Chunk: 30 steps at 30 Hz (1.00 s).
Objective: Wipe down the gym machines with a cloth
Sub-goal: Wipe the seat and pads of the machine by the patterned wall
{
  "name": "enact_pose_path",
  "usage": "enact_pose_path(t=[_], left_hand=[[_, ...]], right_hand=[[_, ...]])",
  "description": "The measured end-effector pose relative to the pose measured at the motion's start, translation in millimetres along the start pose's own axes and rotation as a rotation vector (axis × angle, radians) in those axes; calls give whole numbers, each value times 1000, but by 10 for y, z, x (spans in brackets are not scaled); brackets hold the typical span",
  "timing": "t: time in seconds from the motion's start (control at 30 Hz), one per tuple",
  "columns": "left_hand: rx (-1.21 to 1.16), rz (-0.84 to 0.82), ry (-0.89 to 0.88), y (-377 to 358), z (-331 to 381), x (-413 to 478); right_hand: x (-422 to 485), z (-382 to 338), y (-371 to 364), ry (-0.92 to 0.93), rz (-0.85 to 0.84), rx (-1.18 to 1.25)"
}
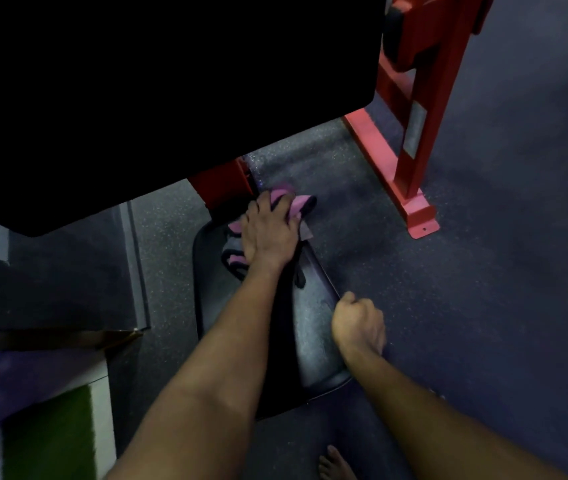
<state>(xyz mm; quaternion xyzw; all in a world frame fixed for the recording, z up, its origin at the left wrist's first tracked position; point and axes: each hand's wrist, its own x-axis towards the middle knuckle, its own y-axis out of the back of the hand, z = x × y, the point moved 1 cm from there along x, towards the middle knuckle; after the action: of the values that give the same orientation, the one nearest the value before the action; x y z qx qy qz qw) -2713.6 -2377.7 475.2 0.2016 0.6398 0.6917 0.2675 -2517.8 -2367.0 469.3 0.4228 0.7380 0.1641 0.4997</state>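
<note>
A pink and black cloth (298,204) lies on the far end of a black padded seat (313,327) of a red-framed gym machine. My left hand (268,233) lies flat on the cloth with fingers spread, pressing it onto the pad near the red post (220,183). At the seat's right edge my right hand (358,322) is curled over the rim of the pad. Part of the cloth is hidden under my left hand.
A large black back pad (171,81) fills the upper left, overhanging the seat. The red steel frame (410,140) with a bolted foot plate stands on the dark speckled rubber floor at right. A green turf strip (50,441) lies lower left. My bare foot (334,464) shows at the bottom.
</note>
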Motion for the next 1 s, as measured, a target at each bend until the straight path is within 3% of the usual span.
enact_pose_path(t=[0.17, 0.27, 0.47, 0.6, 0.77, 0.9, 1.0], left_hand=[[-151, 124, -6, 92, -235, -408], [-114, 141, 34, 42, -312, -740], [-55, 77, 105, 72, -264, -84], [-107, 109, 122, 93, -380, -139], [-205, 173, 401, 99, -823, -513], [-129, 179, 575, 115, -561, -302], [-32, 175, 287, 41, -178, -64]], right_hand=[[-28, -23, 39, -3, 10, -12], [-52, -32, 60, -1, 23, -33], [-72, -43, 47, 13, 59, -61], [-95, -51, 53, 13, 59, -62], [-117, -57, 72, 42, 83, -79], [-106, -52, 64, 48, 89, -97], [-81, -54, 39, 51, 95, -95]])
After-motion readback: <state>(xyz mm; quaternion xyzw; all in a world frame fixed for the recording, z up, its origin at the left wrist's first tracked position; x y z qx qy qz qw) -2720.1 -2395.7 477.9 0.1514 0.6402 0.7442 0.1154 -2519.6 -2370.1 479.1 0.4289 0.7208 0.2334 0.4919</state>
